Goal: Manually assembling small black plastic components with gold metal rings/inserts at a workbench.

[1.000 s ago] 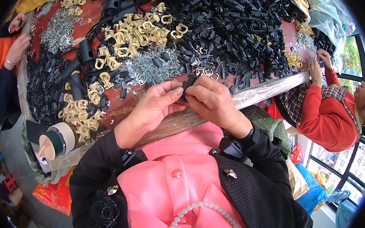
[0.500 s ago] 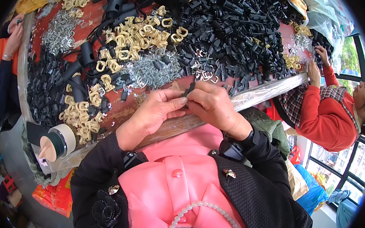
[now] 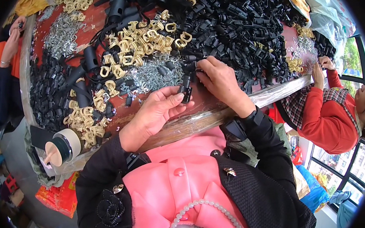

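Note:
Between the thumb and fingers of my left hand (image 3: 156, 109) is a small black plastic clip (image 3: 186, 93), held upright over the table's near edge. My right hand (image 3: 223, 84) is just beyond it, its fingers bent together at the front of a heap of black plastic parts (image 3: 236, 35). What those fingertips pinch, if anything, is hidden. Left of the hands lies a pile of small silvery metal pieces (image 3: 153, 79). Behind that pile are gold-coloured rings (image 3: 139, 41), with more gold rings (image 3: 84, 122) at the near left.
A wooden-edged red table (image 3: 119, 109) carries everything. A round container with a wooden knob (image 3: 63, 148) stands at its near left corner. Silvery hooks (image 3: 63, 33) lie far left. One person in red (image 3: 330, 116) works at the right; another person's hand (image 3: 13, 43) shows at the left.
My hands have parted. The right hand has moved away from the clip, up toward the black heap; the left keeps hold of the clip, now more exposed.

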